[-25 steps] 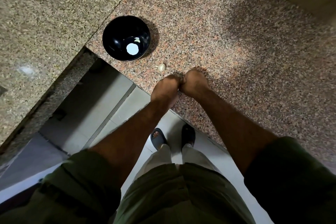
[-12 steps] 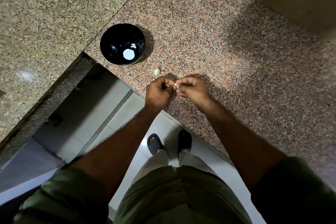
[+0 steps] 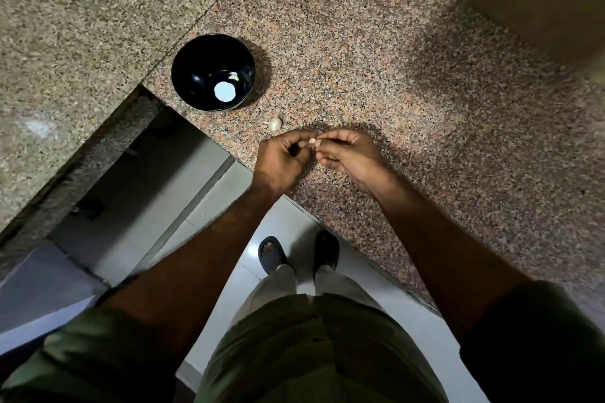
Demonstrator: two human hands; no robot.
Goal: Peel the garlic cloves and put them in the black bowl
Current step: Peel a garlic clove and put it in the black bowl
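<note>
Granite counter (image 3: 393, 59): left hand (image 3: 281, 160) and right hand (image 3: 353, 157) both pinch one garlic clove (image 3: 312, 141) (black bowl (image 3: 212, 72) near).

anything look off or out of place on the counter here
Nothing stands out. The bowl sits upright on the counter with a small pale piece inside. One clove lies loose beside it, near the edge but fully on the stone. Both hands, left and right, pinch another clove.
</note>
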